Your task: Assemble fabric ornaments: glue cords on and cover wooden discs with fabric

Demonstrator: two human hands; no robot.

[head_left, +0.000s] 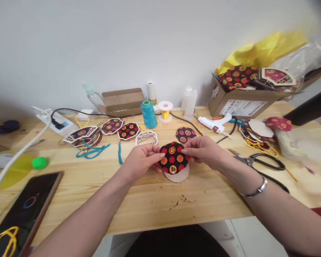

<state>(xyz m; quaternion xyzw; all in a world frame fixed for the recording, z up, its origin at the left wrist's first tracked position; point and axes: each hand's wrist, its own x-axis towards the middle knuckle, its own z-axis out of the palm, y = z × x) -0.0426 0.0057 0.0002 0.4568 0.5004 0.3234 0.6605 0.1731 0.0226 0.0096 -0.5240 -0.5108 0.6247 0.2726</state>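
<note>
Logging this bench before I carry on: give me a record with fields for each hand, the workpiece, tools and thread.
Left hand: pinching left edge of patterned fabric piece
Right hand: pinching its right edge
Workpiece: black with red, yellow and green motifs; pale piece partly showing beneath
Tools: black-handled scissors, right of the right hand; white glue gun, farther back
Thread: teal cone and yellow spool, behind the hands
Container: cardboard box, back right

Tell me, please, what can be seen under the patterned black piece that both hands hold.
Under the patterned black piece, the curved lower part of a pale piece shows. The rest is covered, so its full shape cannot be seen.
</note>
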